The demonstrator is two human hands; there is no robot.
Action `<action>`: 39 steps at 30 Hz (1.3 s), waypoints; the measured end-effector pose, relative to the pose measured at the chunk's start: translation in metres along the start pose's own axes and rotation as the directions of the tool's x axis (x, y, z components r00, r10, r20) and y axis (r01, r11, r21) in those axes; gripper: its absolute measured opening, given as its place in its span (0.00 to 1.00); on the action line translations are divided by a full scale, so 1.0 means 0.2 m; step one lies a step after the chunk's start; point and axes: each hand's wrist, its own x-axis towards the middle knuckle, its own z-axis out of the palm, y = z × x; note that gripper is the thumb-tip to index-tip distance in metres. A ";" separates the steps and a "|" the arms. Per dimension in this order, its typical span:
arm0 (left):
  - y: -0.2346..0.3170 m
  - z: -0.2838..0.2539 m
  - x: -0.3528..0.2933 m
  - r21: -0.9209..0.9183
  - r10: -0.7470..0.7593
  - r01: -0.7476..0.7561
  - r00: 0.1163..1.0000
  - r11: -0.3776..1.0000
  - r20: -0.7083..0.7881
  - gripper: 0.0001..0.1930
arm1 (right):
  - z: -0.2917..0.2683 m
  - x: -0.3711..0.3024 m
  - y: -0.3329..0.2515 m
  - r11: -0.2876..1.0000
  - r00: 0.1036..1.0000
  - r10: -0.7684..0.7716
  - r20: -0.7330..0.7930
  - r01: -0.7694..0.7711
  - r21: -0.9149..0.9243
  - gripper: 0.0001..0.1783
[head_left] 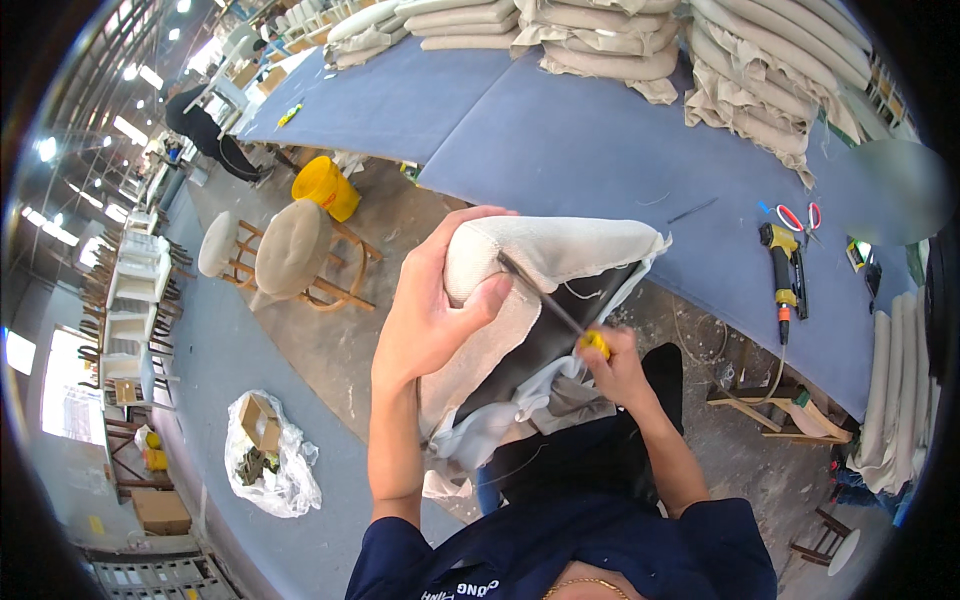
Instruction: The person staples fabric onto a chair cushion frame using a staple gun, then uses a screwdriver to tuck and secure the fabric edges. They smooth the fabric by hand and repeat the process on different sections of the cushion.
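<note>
A beige fabric-covered seat cushion [585,240] is held up in front of me, tilted so its dark underside [525,350] shows. My left hand [425,310] grips its upper left corner, with the thumb on the folded fabric. Closed round the yellow handle of a screwdriver [553,305] is my right hand [618,370], slightly blurred. The long metal shaft reaches up to the left, and its tip is at the corner fold near my left thumb. Loose pale cloth [500,420] hangs along the cushion's lower edge.
Ahead stands a blue-grey worktable [560,130] with stacked cushions [600,40] at the back. A yellow-black air stapler [780,265] with a hose and red-handled scissors [795,218] lie at right. Round-seated stools [292,250], a yellow bucket [327,188] and a plastic bag [275,460] stand left.
</note>
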 end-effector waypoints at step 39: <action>-0.03 -0.01 0.06 -0.141 0.261 -0.250 0.963 0.958 0.069 0.17 | 0.17 -0.18 -0.07 0.944 0.979 0.202 -0.018 -0.190 0.271 0.29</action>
